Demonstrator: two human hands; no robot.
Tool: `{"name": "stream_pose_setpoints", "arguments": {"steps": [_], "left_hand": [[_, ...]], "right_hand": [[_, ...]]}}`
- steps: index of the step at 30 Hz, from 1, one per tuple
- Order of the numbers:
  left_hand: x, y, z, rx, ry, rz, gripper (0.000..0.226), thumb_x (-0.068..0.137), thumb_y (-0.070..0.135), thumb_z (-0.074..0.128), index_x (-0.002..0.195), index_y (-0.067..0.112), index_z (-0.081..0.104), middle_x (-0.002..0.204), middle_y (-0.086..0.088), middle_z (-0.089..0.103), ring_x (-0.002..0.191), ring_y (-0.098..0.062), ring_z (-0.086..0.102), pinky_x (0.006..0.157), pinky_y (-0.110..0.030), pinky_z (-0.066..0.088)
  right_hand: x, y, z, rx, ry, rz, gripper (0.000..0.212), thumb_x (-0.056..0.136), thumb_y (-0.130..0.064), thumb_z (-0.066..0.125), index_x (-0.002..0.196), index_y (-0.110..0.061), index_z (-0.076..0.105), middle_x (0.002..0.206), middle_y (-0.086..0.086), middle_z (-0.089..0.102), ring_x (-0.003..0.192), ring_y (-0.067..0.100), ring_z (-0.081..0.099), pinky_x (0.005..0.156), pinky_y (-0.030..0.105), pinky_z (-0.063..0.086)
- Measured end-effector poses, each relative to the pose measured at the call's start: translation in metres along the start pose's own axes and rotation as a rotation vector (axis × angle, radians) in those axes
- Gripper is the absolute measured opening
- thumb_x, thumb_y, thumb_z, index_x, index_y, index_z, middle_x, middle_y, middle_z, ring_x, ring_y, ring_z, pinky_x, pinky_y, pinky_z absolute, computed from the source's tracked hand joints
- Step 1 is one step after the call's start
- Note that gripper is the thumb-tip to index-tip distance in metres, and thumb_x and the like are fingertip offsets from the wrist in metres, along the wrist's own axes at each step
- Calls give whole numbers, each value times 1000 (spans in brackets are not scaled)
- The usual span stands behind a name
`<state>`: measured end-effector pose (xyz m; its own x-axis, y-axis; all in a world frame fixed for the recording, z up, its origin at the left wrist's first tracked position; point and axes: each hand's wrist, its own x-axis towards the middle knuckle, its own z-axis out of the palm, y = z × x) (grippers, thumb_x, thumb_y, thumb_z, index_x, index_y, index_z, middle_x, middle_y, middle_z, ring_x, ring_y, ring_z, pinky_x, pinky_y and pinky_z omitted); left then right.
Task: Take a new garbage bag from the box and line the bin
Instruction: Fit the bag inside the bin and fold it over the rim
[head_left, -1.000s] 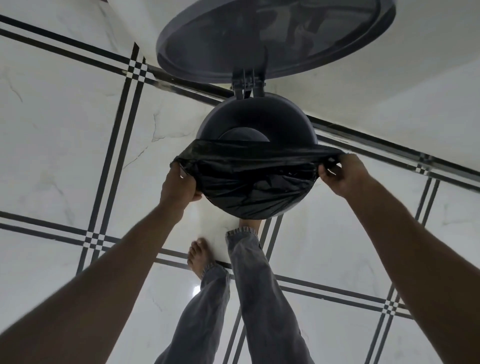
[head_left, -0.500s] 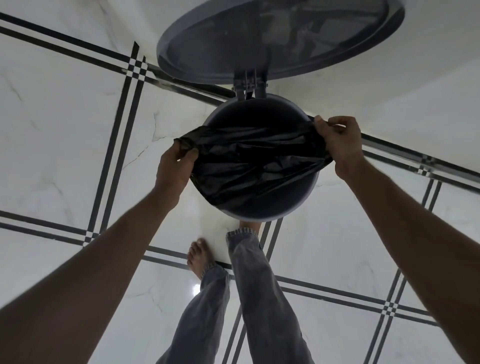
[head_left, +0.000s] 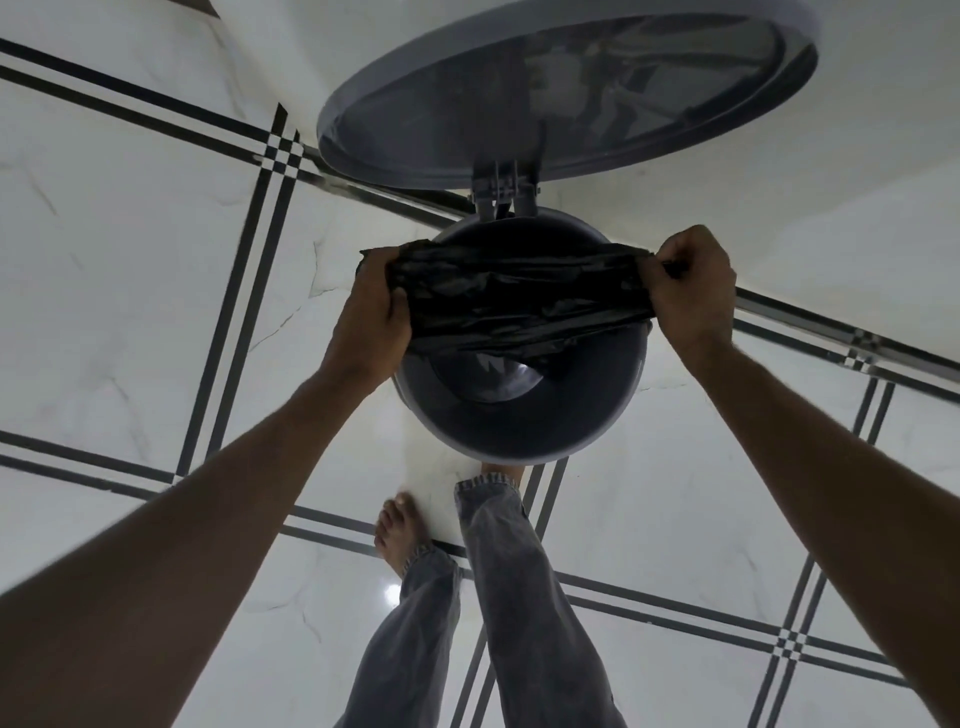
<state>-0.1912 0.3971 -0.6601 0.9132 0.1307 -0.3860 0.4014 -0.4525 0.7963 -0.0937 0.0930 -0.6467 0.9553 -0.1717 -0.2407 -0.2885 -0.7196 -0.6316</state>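
Change: both hands are now gripping the bag farther back over the bin than half a second ago, leaving the near part of the bin's mouth uncovered; the right hand is now closed into a fist at the far right of the rim.
Left hand (head_left: 375, 314): curling shut on the left end of the garbage bag (head_left: 519, 301), thumb over the top of the plastic, fingers underneath, at the bin's left rim.
Right hand (head_left: 693, 283): clenching the bag's right end in a closed fist, a tuft of plastic sticking out past the knuckles.
Bag position: stretching as a crumpled black band between the two fists, across the far half of the opening, sagging slightly in the middle.
Bin (head_left: 519, 441): standing round and dark grey on the tiled floor (head_left: 130, 260), its shiny bottom showing below the bag's near edge.
Lid (head_left: 566, 88): standing open on its hinge behind the bin.
Feet: one bare foot (head_left: 397, 532) resting just in front of the bin; the other mostly hiding under the rim.
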Motion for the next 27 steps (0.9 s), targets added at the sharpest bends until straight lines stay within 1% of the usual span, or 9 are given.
{"name": "stream_pose_setpoints", "arguments": {"steps": [2,4,6,10,14,18,21,24,27], "left_hand": [[0,0,2,2,43,3,32,93,7,31,125,9,35,123,-12,51,105,-19,55,82,-33,50],[1,-4,5,16,32,-3,26,90,3,31,115,9,36,115,-14,51,97,-21,53,75,-36,48],[3,-4,7,-41,15,-33,27,91,3,30,115,11,40,113,-8,51,99,-20,51,83,-43,47],[14,9,9,-217,34,-151,41,96,5,29,130,18,47,120,9,55,111,-9,52,102,-35,42],[23,13,11,-187,-108,-107,39,98,26,34,133,26,52,130,4,58,122,-13,53,110,-42,39],[36,11,12,-82,-77,-81,42,98,41,39,137,29,52,134,7,56,127,-13,49,111,-42,38],[44,7,11,116,-53,-15,54,95,64,26,137,39,49,135,6,55,131,-18,44,108,-49,39],[46,6,12,263,-44,-12,63,90,68,23,141,37,42,145,2,44,141,-25,28,109,-56,34],[43,10,14,327,-5,-80,63,91,66,24,146,39,36,160,-7,23,151,-32,3,115,-60,15]], "right_hand": [[7,-1,1,189,2,136,19,77,-19,67,72,-24,49,67,-12,49,61,7,47,64,24,43],[14,-1,3,326,-14,190,26,76,-10,68,68,-26,49,65,-8,48,63,12,47,63,29,44],[17,-6,6,449,-10,238,29,77,5,61,69,-22,58,64,-4,55,62,13,52,63,29,46],[24,-18,9,611,-8,390,43,81,19,46,76,-14,73,73,4,70,66,15,66,64,23,54],[33,-20,11,422,45,292,38,79,15,49,77,-18,67,74,-7,65,64,2,61,66,15,50],[37,-24,12,139,47,150,44,65,15,34,59,-26,48,65,-14,48,57,-3,46,58,5,35],[36,-25,11,17,-10,27,50,68,17,32,68,-18,69,74,-15,56,70,-17,52,71,-3,35],[36,-23,13,0,-39,-48,36,83,14,41,99,-1,70,89,2,57,78,-5,49,73,2,34],[33,-27,19,1,-6,-20,23,92,5,45,83,-15,50,76,-2,50,62,2,46,59,12,38]]}}
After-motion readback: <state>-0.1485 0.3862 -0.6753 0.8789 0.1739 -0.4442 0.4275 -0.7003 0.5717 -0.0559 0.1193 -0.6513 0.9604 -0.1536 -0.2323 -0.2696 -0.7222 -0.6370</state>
